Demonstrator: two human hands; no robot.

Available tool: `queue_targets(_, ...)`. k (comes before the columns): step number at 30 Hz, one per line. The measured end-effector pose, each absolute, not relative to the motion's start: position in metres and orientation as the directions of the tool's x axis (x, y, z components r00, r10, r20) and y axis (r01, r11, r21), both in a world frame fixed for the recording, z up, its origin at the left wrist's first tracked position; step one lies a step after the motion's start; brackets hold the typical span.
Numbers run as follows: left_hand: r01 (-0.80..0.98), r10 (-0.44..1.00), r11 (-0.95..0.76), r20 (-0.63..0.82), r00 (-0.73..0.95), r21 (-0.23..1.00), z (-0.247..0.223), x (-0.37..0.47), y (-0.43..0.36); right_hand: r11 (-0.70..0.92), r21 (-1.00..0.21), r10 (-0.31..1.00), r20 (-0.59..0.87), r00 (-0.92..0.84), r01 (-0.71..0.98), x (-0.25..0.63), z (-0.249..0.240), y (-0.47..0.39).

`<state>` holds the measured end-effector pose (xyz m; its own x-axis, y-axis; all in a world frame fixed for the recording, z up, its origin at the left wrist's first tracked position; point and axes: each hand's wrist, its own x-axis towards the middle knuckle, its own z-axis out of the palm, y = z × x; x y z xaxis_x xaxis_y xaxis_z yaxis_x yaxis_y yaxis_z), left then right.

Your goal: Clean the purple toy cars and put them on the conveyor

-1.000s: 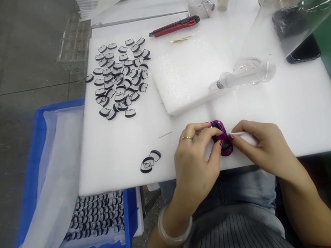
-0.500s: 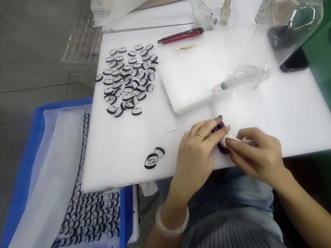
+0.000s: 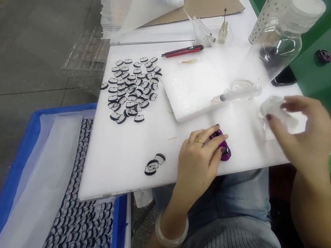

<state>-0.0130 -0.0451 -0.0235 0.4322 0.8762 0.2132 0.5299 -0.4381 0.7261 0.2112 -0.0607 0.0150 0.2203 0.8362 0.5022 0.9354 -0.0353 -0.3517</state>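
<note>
My left hand [image 3: 198, 158] lies over a small glossy purple piece shaped like a toy car [image 3: 225, 153], its fingers gripping it against the white foam sheet near the front edge. Part of the piece is hidden under the fingers. Off to the right is my right hand [image 3: 309, 129], thumb and index finger spread apart beside a crumpled white cloth or tissue [image 3: 273, 112]. A few thin curved black-edged clear pieces [image 3: 155, 164] lie left of my left hand. A larger spread of the same pieces [image 3: 134, 87] covers the sheet's upper left.
A white foam block [image 3: 194, 89] bears a syringe-like applicator [image 3: 230, 95]. Behind it lie a red utility knife [image 3: 183, 51] and a small needle-topped bottle [image 3: 223, 32]. A clear bottle [image 3: 285, 42] stands at right. A blue tray [image 3: 32, 133] with rows of pieces sits lower left.
My right hand has moved right, away from the purple car piece, taking the white cloth along, and its fingers have spread. My left hand stays on the piece. The view has shifted slightly.
</note>
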Motion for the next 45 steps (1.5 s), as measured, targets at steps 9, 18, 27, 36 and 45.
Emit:
queue_targets(9,0.483,0.91,-0.385,0.237,0.341,0.786,-0.026,-0.021,-0.05,-0.042,-0.384,0.806,0.533,0.258,0.923,0.207,-0.006,-0.038)
queue_targets(18,0.486,0.911,-0.4,0.28,0.301,0.777,-0.031,-0.018,-0.052,-0.047,-0.486,0.8,0.504,0.324,0.872,0.234,0.004,-0.034)
queue_targets(27,0.354,0.954,-0.3,0.283,0.099,0.886,-0.036,-0.034,-0.058,0.259,-0.366,0.916,0.386,-0.107,0.894,0.127,-0.008,-0.071)
queue_targets(36,0.476,0.884,-0.466,0.371,0.283,0.746,-0.035,-0.029,-0.055,-0.355,-0.318,0.79,0.401,0.464,0.879,0.316,-0.018,-0.124)
queue_targets(45,0.547,0.866,-0.5,0.375,0.331,0.671,-0.041,-0.024,-0.054,-0.446,-0.216,0.798,0.344,0.495,0.869,0.483,-0.013,-0.103)
